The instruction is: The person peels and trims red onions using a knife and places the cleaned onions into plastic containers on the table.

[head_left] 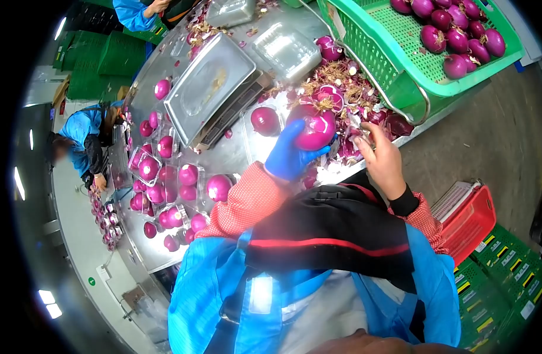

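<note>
My left hand (290, 152), in a blue glove, is wrapped round a peeled, glossy red onion (316, 131). Just right of it is my bare right hand (382, 156), its thumb and fingers bent and apart, not touching the onion. Under both hands lies a heap of onion skins and roots (348, 88). Another red onion (265, 121) rests in a clear plastic tray (245, 133) left of the held one. Behind this stands a scale with a metal pan (211, 88).
A green crate (389, 65) of red onions stands at the upper right. Clear trays of onions (156, 192) cover the table's left side. Stacked empty clear trays (287, 52) are behind the skins. A red basket (473, 221) is at right. Two other people work nearby.
</note>
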A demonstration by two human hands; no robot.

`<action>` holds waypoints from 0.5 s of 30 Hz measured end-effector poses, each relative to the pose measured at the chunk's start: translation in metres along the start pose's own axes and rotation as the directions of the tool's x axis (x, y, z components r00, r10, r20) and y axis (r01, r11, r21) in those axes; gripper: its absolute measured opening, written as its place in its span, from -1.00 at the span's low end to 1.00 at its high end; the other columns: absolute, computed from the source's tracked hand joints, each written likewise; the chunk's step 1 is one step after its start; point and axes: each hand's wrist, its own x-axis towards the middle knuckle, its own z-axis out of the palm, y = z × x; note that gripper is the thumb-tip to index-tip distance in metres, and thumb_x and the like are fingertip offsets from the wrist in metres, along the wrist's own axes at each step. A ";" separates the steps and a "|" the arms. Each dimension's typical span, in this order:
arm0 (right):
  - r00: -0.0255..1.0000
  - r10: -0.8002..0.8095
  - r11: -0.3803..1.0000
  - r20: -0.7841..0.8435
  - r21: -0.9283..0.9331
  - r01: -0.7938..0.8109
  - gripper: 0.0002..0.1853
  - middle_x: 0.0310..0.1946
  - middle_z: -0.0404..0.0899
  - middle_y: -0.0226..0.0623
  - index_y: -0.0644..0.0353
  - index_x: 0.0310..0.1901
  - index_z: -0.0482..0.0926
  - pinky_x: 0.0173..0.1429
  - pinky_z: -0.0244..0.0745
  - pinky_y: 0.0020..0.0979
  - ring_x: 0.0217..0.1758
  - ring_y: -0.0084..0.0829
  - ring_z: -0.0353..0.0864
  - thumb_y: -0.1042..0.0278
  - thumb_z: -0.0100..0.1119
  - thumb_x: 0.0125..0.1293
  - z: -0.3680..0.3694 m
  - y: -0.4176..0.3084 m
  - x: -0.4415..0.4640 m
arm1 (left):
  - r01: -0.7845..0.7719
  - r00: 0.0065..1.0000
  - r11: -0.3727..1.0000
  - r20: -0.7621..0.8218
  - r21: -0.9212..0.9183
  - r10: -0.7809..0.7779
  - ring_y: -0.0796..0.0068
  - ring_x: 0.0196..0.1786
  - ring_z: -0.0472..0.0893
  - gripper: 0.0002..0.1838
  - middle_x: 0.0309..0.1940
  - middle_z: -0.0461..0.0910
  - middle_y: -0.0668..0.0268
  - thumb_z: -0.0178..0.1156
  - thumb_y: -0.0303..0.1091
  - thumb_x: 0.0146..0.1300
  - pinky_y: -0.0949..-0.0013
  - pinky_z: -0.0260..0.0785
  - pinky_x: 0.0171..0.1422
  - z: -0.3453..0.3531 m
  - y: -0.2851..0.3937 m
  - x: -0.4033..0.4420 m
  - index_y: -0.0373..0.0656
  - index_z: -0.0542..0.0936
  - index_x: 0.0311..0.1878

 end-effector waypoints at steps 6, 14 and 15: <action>0.964 -0.258 0.839 0.062 -0.481 0.255 -0.60 -0.32 0.51 -0.29 0.07 0.02 0.56 -0.31 0.49 -0.26 -0.36 -0.22 0.61 0.47 0.27 0.08 -0.009 -0.028 -0.012 | -0.101 0.995 0.992 0.035 0.080 0.098 0.02 0.36 0.43 -0.41 0.35 0.39 0.07 0.13 -0.21 0.43 -0.10 0.43 0.35 -0.009 -0.005 0.001 -0.15 0.24 0.44; 0.974 -0.228 0.809 0.015 -0.554 0.198 -0.50 -0.33 0.48 -0.28 0.12 0.16 0.52 -0.31 0.50 -0.30 -0.36 -0.26 0.61 0.48 0.25 0.10 0.003 -0.014 -0.016 | -0.241 0.970 0.960 0.065 0.143 0.234 0.05 0.31 0.48 -0.43 0.30 0.41 0.09 0.15 -0.34 0.38 -0.15 0.45 0.31 0.002 -0.015 -0.002 -0.16 0.26 0.41; 0.976 -0.215 0.804 0.010 -0.566 0.183 -0.47 -0.33 0.48 -0.27 0.13 0.19 0.52 -0.31 0.50 -0.30 -0.36 -0.27 0.61 0.48 0.24 0.11 0.005 -0.012 -0.016 | -0.263 0.965 0.953 0.058 0.152 0.257 0.06 0.30 0.49 -0.43 0.29 0.41 0.09 0.16 -0.36 0.36 -0.15 0.47 0.30 0.003 -0.018 -0.001 -0.16 0.26 0.40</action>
